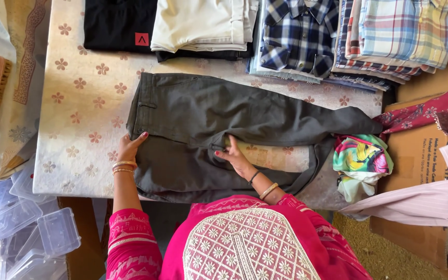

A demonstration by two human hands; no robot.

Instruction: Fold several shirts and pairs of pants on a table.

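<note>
At the centre of my view, a pair of dark grey trousers [219, 129] is lying across a cream table cover [79, 103] printed with small pink flowers, the waistband pointing toward nine o'clock and the legs running toward three o'clock. I am watching my left hand [129, 147] resting at about eight o'clock on the trousers, fingers spread flat and open, pressing the fabric just below the waistband without gripping it. My right hand [234, 155] is sitting near the middle, at the crotch where the two legs part, fingers extended and lying on the cloth; I cannot tell whether the fingertips are pinching a fold. Both wrists are wearing bangles, and pink embroidered sleeves are showing at six o'clock. Along twelve o'clock, folded clothes are lying in a row: a black garment [115, 23], a cream garment [203, 23], a navy checked shirt [299, 33] and a stack of pale checked shirts [400, 31]. Toward three o'clock, a bright multicoloured cloth [361, 158] is bunching just beside the trouser legs, a red patterned fabric [436, 111] is sitting above it, and a pink striped shirt [436, 194] is lying below. Clear plastic boxes [22, 228] are piling up at seven o'clock.
</note>
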